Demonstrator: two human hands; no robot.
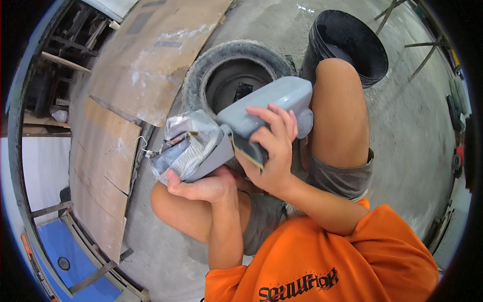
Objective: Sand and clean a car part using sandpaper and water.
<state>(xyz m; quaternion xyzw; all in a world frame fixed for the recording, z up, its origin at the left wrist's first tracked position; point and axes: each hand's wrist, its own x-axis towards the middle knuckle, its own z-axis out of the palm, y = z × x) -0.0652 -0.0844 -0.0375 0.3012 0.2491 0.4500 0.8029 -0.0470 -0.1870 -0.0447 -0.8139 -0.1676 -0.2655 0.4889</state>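
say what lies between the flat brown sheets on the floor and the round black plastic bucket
In the head view, a round grey rubber tyre lies between the brown sheets and the bucket.

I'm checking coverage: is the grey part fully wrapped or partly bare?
Partly bare: crinkled wrapping covers the left end of the grey part; its right end shows smooth grey.

- Tire point(193, 90): lower rim hidden behind grey part point(279, 95).
- Black item point(243, 91) inside tire: kind unclear.
- Left hand point(204, 189), below tire: most fingers hidden under grey part.
- Dark sheet point(248, 149), below tire: partly covered by right hand point(274, 143).
- Bucket point(313, 55), right of tire: lower side blocked by person's knee point(339, 83).
- Shelf clutter point(80, 25), left of tire: too dark.
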